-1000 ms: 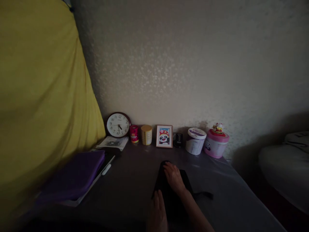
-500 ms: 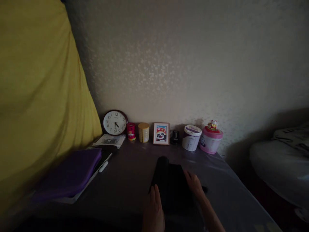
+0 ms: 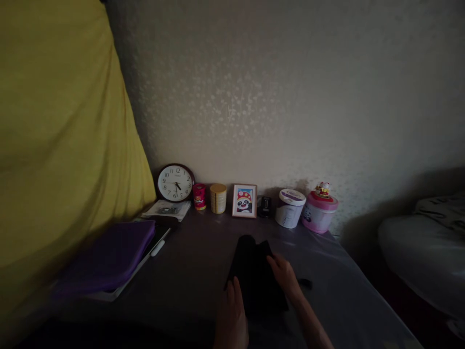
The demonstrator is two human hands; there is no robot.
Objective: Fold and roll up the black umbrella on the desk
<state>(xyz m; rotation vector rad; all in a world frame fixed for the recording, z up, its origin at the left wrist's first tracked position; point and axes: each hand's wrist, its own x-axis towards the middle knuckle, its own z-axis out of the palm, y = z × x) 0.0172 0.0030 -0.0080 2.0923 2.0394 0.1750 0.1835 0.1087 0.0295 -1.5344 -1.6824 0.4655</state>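
Note:
A black, partly rolled piece of soft material [image 3: 247, 271] lies on the grey-covered table in front of me; it is too dark to tell its kind. Its left part forms a thick roll, and a flat flap stands off to the right. My left hand [image 3: 233, 310] rests against the roll's near left side, fingers stretched out. With fingers bent around the flap's right edge, my right hand [image 3: 284, 275] grips it and holds it slightly raised. A small dark strap-like piece [image 3: 305, 283] shows just right of my right wrist.
Along the wall stand a clock [image 3: 176, 182], a red can [image 3: 199, 197], a yellow-lidded tin [image 3: 218, 198], a framed panda picture [image 3: 244, 200], a white tub [image 3: 289, 208] and a pink tub [image 3: 319, 213]. A purple case [image 3: 109, 257] lies left, near a yellow curtain [image 3: 65, 121].
My right hand has moved left and slightly up, drawing the flap's right edge toward the roll. My left hand stays about where it was. The view has shifted slightly.

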